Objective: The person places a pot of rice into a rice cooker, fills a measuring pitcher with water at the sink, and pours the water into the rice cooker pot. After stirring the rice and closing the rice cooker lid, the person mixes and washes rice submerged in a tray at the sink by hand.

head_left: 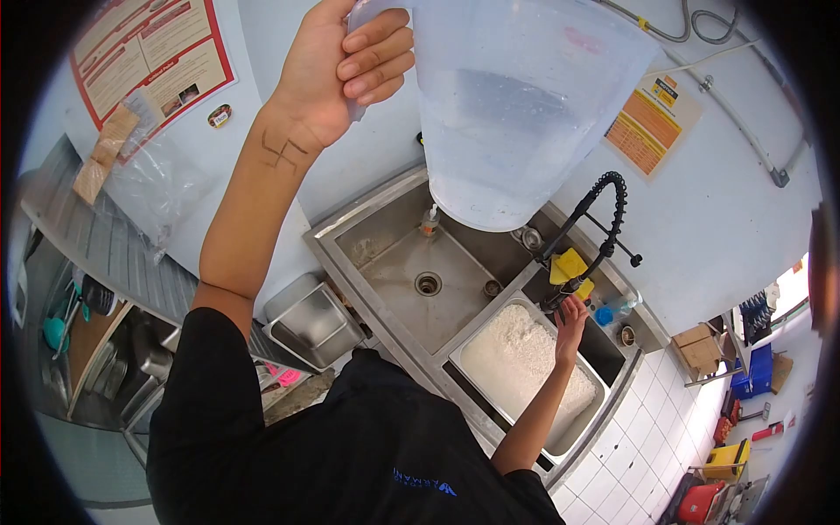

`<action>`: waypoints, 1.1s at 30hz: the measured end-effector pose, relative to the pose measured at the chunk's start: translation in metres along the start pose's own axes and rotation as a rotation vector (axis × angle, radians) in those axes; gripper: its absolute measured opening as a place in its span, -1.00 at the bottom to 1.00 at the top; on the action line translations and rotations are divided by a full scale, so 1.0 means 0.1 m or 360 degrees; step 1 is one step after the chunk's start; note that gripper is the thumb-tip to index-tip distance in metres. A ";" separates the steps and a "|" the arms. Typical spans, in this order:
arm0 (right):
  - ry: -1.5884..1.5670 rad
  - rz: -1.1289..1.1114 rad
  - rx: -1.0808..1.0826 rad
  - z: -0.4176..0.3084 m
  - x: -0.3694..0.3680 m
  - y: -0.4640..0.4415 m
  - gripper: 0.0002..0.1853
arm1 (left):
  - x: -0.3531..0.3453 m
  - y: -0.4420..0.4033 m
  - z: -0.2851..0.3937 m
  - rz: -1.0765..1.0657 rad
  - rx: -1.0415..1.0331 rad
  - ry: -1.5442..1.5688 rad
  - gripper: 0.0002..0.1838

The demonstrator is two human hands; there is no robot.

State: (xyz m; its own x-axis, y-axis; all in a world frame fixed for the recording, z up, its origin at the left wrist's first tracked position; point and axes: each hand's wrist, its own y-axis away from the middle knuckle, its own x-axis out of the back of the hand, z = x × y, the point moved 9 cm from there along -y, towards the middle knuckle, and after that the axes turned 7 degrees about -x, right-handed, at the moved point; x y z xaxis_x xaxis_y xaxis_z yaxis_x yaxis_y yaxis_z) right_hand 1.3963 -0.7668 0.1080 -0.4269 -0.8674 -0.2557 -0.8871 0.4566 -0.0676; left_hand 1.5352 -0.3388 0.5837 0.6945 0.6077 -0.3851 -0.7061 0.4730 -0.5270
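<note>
From my remote feed, left hand (339,74) curls tight round the handle (374,8) of the clear jug (525,118), upper centre, seemingly for steady support; bent right hand (570,331) sits at spray nozzle (563,294), right of centre, hold unclear.

Bright, diffuse light fills your view; black vignetting rounds the corners, wide-angle distortion bows the steel shelf (109,241), and the orange notice's (646,127) fine print blurs.

Left hand (337,74) high, top left of centre, fingers (378,57) curled; right hand (570,328) lower, right of centre
</note>
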 end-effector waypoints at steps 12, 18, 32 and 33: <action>0.0028 0.0429 0.0232 0.13 0.46 0.29 -0.39 | 0.58 0.41 -0.39 0.0484 0.0155 -0.0271 -0.42; -0.0008 0.0749 0.0195 0.06 0.19 1.43 -0.43 | 1.34 1.04 -1.16 0.0652 0.0371 -0.0813 -0.43; 0.0195 0.1137 -0.0165 0.18 -0.05 3.27 -0.47 | 2.94 1.85 -2.82 0.0484 0.0892 -0.1489 -0.58; 0.0195 0.1204 -0.0164 0.12 -0.11 3.43 -0.48 | 3.01 1.82 -2.87 0.0457 0.0881 -0.1516 -0.58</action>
State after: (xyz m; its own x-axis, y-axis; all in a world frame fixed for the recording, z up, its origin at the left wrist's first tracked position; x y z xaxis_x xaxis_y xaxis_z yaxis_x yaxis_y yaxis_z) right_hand 1.0988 -0.5987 0.0758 -0.9345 -0.3449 -0.0877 -0.3553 0.9183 0.1747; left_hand 1.6557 -0.2530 0.1545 0.2768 0.8646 0.4193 -0.9503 0.3111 -0.0142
